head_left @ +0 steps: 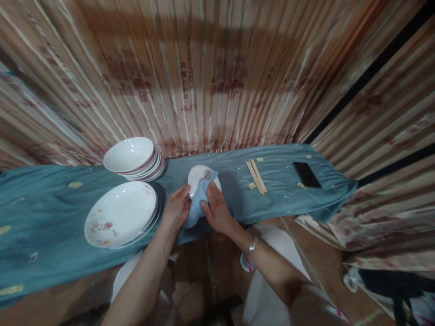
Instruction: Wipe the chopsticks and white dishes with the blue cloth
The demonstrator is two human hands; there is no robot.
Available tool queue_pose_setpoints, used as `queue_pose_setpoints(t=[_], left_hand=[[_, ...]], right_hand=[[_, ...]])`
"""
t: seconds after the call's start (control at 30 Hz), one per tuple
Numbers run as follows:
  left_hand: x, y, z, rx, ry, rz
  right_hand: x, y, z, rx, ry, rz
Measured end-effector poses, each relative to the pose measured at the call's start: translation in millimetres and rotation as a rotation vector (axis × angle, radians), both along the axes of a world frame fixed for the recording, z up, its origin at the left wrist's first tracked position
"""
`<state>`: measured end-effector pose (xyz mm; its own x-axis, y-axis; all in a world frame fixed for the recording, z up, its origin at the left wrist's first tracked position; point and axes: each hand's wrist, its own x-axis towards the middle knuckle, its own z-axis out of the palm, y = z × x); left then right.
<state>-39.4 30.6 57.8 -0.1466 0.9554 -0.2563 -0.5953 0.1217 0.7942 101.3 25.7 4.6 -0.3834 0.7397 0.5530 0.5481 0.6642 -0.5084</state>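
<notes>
While a blue cloth point(196, 208) partly covers it, you hold the white dish point(195, 176)

Plates point(120, 210) and bowls point(131, 156) stand stacked left of the dish. Your left hand point(176, 206) pinches its edge; your right hand point(218, 210), loosely curled, grips the cloth on it. Right of it lie chopsticks point(254, 178), then a phone point(306, 175).

Place: probably a home
Curtains point(217, 59): floral-patterned, hanging behind
Bench point(47, 194): cloth-draped, with stacked bowls point(131, 154), plates point(124, 208)
</notes>
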Motion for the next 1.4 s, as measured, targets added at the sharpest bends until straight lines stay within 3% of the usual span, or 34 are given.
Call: queue_pose_setpoints(t=[0.4,0.83,1.07,1.23,1.4], left_hand=[[4.6,-3.1,5.2,-0.037,0.054,-0.035],[3.4,-0.1,4.9,-0.03,0.016,0.027],[5.0,1.5,5.8,-0.031,0.008,0.043],[12.3,-4.1,7.4,0.089,0.183,-0.008],[23.0,-11.6,5.8,0.334,0.712,-0.041]], right_hand=[[11.0,26.3,-11.7,-0.116,0.072,-0.127],[26.9,-6.0,-13.5,-0.153,-0.029,-0.185],[30.1,-21.3,-1.9,-0.128,-0.031,-0.113],[31.9,-27.4,11.2,-0.272,0.16,-0.036],[30.3,-24.1,21.3,-0.607,0.456,-0.055]])
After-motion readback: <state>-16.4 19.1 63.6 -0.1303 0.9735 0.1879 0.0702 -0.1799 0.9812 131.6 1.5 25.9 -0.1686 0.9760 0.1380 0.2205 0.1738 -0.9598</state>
